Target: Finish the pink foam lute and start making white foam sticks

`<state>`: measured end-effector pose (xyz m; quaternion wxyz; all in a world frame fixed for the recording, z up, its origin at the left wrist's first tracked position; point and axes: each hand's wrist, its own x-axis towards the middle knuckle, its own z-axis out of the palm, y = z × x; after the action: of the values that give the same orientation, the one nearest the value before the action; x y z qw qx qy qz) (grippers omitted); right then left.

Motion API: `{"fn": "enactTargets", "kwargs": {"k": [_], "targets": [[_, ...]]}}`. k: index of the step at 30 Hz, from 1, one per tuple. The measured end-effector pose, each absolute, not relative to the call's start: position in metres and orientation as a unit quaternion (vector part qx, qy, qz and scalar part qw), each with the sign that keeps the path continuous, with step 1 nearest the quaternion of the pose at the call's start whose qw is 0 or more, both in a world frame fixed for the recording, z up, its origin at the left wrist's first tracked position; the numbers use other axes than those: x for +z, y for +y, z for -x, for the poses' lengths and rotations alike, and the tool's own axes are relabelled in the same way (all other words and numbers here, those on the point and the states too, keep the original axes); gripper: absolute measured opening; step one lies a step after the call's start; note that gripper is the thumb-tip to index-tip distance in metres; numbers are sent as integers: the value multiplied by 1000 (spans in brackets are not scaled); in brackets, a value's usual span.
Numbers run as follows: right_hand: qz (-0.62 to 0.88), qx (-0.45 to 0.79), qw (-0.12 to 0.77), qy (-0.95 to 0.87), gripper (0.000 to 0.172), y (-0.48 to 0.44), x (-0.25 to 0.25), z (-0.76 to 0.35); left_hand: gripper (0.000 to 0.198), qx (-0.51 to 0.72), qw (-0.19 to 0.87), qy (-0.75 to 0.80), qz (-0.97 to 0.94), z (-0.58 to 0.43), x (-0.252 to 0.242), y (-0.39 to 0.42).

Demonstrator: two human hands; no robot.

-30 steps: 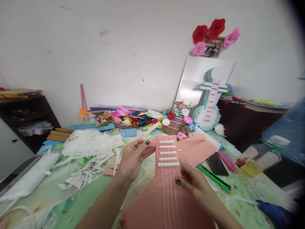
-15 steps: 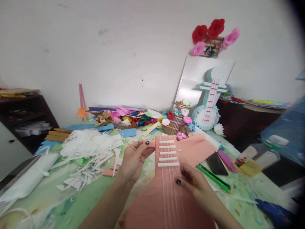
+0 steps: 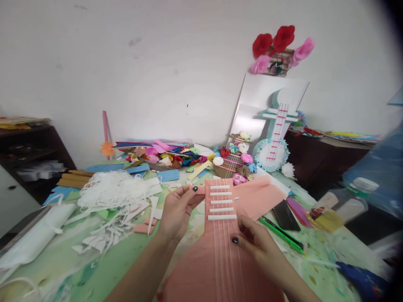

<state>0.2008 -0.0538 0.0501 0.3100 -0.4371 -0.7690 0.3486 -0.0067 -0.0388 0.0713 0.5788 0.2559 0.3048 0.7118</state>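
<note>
A pink paper-covered model lute [image 3: 192, 272] points away from me, its lower end cut off by the frame. White strings [image 3: 224, 251] run along its body and neck, under or through several white crossbars [image 3: 222, 217]. My left hand [image 3: 178, 209] pinches a short pink peg [image 3: 200, 190] that sticks out from the left of the neck, near its top. Curled round the right edge where neck meets body, my right hand [image 3: 256, 239] grips the lute, its thumb over the body beside the outermost string. Some right fingertips are hidden.
White string lies in a heap [image 3: 113, 188] on the left, by paper scraps [image 3: 100, 239]. To the right are pink paper [image 3: 258, 197], a phone [image 3: 286, 216], a green cutter [image 3: 281, 235], a bottle [image 3: 343, 205] and a blue glue gun [image 3: 362, 279]. A finished blue-white lute [image 3: 272, 147] leans behind.
The view has shifted very slightly, moving the background a little to the left. Both hands keep their places on the lute.
</note>
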Motion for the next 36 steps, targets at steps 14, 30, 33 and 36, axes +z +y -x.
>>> {"fn": "enactTargets", "kwargs": {"k": [14,30,33,36], "targets": [[442,337,303,-774,21,-55,50,-200,22,714,574,305,-258,7,70,-38],[437,343,306,-773,20,-56,55,-199,20,715,563,306,-281,6,69,-39],[436,347,300,-774,22,-56,54,-199,19,715,562,305,-282,7,69,-39],[440,347,297,-773,21,-56,53,-199,19,717,561,302,-281,6,70,-39]]}}
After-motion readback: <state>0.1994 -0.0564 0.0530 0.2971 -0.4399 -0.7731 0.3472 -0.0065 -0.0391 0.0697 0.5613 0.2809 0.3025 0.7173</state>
